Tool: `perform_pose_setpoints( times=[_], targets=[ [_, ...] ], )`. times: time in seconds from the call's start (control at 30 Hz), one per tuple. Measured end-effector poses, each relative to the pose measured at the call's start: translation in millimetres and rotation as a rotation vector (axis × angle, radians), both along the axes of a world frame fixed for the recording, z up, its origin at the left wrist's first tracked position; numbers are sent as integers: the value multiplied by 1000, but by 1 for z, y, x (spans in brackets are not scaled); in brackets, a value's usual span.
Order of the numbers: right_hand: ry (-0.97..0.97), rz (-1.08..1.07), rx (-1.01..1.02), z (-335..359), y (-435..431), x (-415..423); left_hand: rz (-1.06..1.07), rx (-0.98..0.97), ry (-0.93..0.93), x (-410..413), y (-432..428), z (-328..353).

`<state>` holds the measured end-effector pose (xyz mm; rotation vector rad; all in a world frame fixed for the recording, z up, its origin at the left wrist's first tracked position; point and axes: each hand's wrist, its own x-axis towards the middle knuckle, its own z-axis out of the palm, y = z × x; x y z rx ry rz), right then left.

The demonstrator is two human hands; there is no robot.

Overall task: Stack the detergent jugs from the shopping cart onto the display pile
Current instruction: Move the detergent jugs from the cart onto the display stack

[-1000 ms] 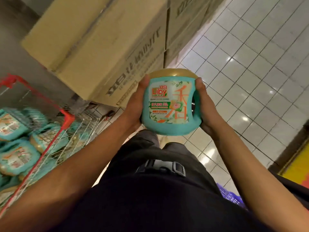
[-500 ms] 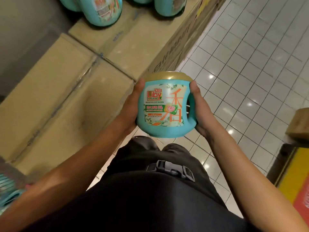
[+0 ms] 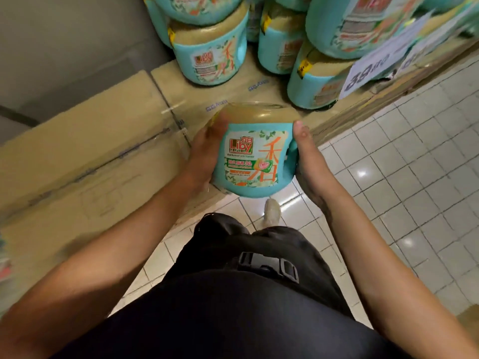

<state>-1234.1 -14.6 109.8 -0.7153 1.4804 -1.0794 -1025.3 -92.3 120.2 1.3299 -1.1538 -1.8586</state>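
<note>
Fronting jug (image 3: 251,161) — cardboard boxes (image 3: 90,164), stacked jugs (image 3: 210,60), price sign (image 3: 373,71).

Both arms bare and extended forward in front of the torso, forearms converging from the lower corners of the view toward mid-frame. Left hand (image 3: 203,155) grips the left side of the detergent jug (image 3: 248,164), palm against it, thumb up toward the lid and blurred. Right hand (image 3: 308,164) grips the right side, thumb straight up along the jug with its tip at the lid's edge; fingers of both hands hidden behind the jug, wrists roughly level.
</note>
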Motion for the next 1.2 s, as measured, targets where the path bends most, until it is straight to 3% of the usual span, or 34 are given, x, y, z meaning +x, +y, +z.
perform_pose_setpoints(
  times=[0.27, 0.53, 0.77, 1.2],
  targets=[
    [66, 377, -150, 1, -64, -43, 426, -99, -69, -29, -15, -10],
    [-5, 585, -295, -7, -82, -66, 402, -215, -55, -35, 12, -27],
    [-16, 396, -59, -33, -77, -47, 373, -192, -143, -34, -7, -27],
    [-151, 5, -23, -40, -137, -17, 351, -246, -125, -48, -49, -9]
  ],
)
